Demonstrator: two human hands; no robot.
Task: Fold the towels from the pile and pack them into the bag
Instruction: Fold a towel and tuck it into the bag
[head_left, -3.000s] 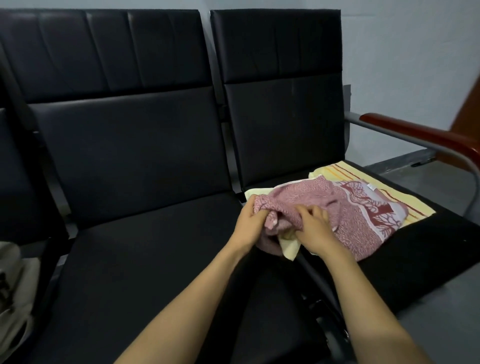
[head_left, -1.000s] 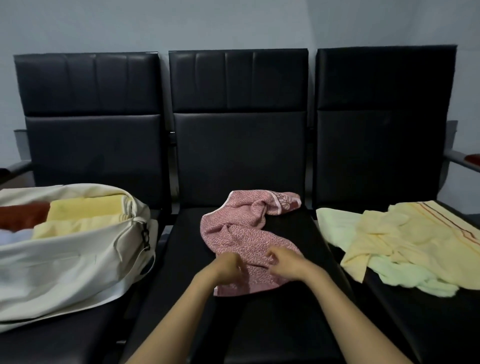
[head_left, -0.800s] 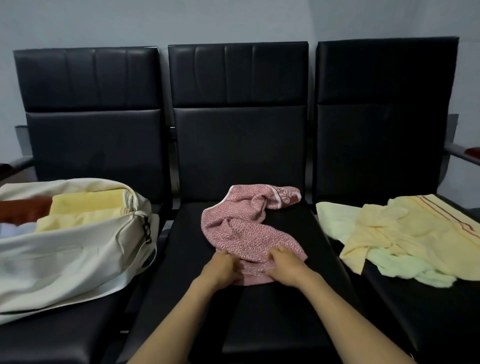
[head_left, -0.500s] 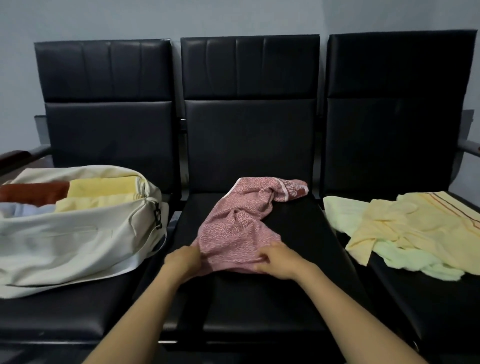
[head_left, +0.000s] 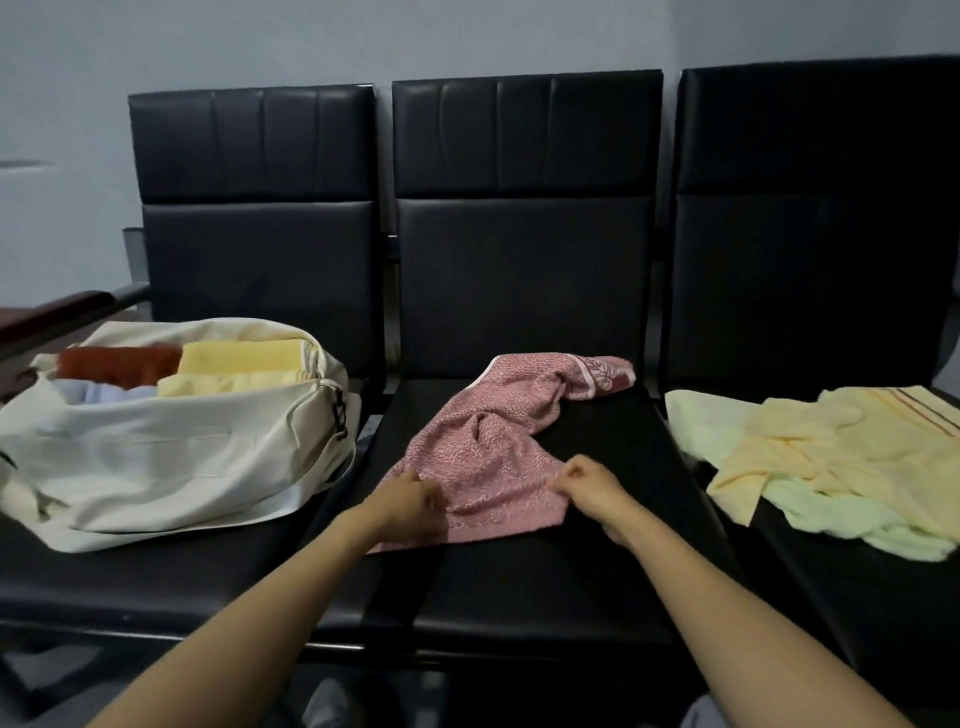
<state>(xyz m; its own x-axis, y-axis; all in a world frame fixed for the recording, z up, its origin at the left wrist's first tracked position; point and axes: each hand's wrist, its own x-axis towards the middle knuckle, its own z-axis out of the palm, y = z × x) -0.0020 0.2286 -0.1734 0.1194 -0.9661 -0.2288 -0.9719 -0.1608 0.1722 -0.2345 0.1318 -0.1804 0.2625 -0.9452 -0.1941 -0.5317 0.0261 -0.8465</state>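
place: waiting room | evidence: joined row of black padded seats (head_left: 524, 291), armrest (head_left: 57, 312), plain wall (head_left: 311, 36)

Dim, flat indoor light gives a cool grey-blue cast to the wall (head_left: 467, 36) beyond the hands. Shadows are soft, mostly gentle shading in the folds of the pink towel (head_left: 483, 457) between the left hand (head_left: 410, 506) and the right hand (head_left: 589, 483). The black seats (head_left: 519, 571) swallow detail, and a faint sheen lies on the backrests (head_left: 524, 145) above the hands. The bag (head_left: 156, 467), left of the hands, is the brightest patch. Both hands look slightly smeared, while the towel's weave reads a little sharper. Wide-angle distortion slants the outer backrests' edges and stretches the forearms (head_left: 727, 613) nearest the camera. The yellow towels (head_left: 831, 452), right of the hands, look soft.
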